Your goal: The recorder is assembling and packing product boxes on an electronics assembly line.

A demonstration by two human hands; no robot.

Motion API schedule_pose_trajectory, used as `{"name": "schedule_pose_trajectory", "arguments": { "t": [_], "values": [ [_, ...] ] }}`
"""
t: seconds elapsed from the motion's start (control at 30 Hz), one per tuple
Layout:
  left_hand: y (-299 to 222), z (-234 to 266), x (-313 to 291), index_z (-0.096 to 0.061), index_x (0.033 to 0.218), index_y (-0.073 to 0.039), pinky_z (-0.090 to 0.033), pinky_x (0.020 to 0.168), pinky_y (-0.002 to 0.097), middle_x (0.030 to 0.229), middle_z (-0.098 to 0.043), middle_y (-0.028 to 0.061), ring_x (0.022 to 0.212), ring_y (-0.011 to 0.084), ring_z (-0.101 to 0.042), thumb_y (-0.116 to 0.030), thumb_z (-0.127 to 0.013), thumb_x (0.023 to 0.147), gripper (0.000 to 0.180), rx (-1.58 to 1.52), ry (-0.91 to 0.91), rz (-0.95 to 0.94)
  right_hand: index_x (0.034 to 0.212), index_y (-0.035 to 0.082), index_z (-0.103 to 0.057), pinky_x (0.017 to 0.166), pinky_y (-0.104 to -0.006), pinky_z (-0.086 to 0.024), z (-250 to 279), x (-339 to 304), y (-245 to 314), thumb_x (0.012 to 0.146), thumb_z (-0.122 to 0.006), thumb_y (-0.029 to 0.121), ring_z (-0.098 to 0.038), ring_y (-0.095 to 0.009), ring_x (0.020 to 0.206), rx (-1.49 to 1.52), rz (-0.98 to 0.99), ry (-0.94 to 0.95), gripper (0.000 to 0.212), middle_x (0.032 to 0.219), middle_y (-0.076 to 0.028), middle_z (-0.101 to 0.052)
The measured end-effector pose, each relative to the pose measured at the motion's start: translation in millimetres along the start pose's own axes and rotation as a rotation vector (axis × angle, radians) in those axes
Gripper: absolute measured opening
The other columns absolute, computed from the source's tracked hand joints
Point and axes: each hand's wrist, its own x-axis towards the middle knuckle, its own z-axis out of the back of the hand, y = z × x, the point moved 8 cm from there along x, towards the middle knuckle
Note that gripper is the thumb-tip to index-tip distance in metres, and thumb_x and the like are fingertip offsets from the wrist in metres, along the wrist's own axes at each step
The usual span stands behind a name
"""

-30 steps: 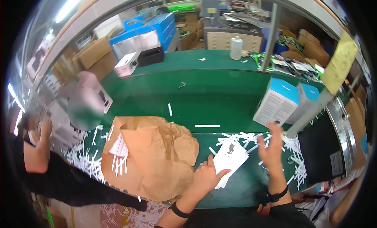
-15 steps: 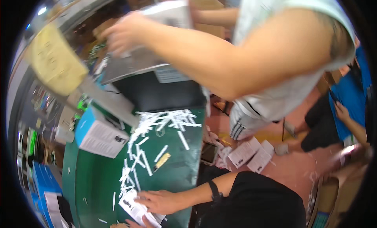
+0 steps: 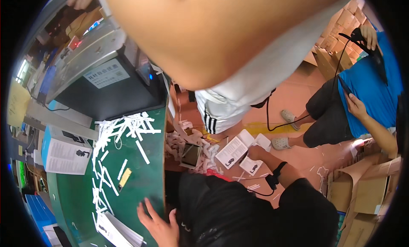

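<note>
My left hand [image 3: 159,223] is at the near right part of the green table [image 3: 145,179], its fingers spread and nothing in them. Left of it lies a stack of white printed sheets [image 3: 119,230], slightly fanned. My right arm, with a black strap on it, stretches to the right past the table edge, down toward the floor. There my right hand [image 3: 257,152] is closed over a white printed sheet [image 3: 251,166]; the fingertips are mostly hidden. Beside it lies another white printed sheet [image 3: 231,155].
White paper strips [image 3: 128,125] and a yellow cutter [image 3: 125,178] lie on the table. A blue-and-white box [image 3: 68,153] and black machine [image 3: 110,89] stand there. A co-worker's arm [image 3: 204,38] crosses above; a person in blue [image 3: 370,85] is at right. Cartons [image 3: 370,191] stand lower right.
My right hand has left the sheets on the table and reached right to those on the floor. My left hand has come off the stack. The co-worker's arm is nearer; the view has turned right.
</note>
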Motion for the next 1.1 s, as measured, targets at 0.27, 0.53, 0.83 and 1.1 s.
{"name": "schedule_pose_trajectory", "arguments": {
  "t": [0.27,0.53,0.83,1.1],
  "values": [
    [16.8,-49.6,4.9,-0.021,0.158,0.001,-0.016,0.118,0.0651,0.162,-0.015,0.0312,0.150,0.0532,-0.013,0.006,-0.059,0.080,0.087,0.207,0.167,0.127,0.097,-0.001,-0.075,0.094,-0.0421,-0.054,-166.9,39.1,-127.5,0.086,-0.063,0.032,-0.068,-0.039,0.105,0.223,-0.294,0.092,0.037,0.108,-0.021,-0.072],
    [11.9,-56.0,-2.4,-0.020,0.157,0.005,-0.016,0.120,0.0622,0.161,-0.015,0.0327,0.150,0.0527,-0.014,0.017,-0.056,0.064,0.100,0.230,0.135,0.175,0.139,-0.006,-0.049,0.075,-0.0525,-0.062,-105.2,96.4,114.2,0.079,-0.075,0.066,-0.069,-0.040,0.097,1.218,-0.282,0.383,0.097,0.127,-0.025,-0.062],
    [-15.6,-60.6,23.7,-0.028,0.155,0.003,-0.025,0.117,0.0626,0.157,-0.026,0.0325,0.146,0.0540,-0.025,0.004,-0.061,0.078,0.084,0.221,0.094,0.110,0.112,-0.009,-0.064,0.075,-0.0485,-0.062,-69.0,215.8,121.2,0.080,-0.067,0.019,-0.073,-0.040,0.095,0.935,-0.210,-0.029,0.043,0.108,-0.030,-0.069],
    [-16.0,-11.0,-3.8,-0.043,0.147,-0.001,-0.040,0.110,0.0502,0.144,-0.048,0.0249,0.132,0.0419,-0.048,-0.020,-0.074,0.084,0.073,-0.268,-0.169,-0.006,0.084,0.000,-0.069,0.066,-0.0521,-0.053,183.2,-62.3,237.9,0.071,-0.070,0.015,-0.066,-0.042,0.073,-0.318,0.601,-0.251,0.020,0.081,-0.025,-0.067]
  ]
}}
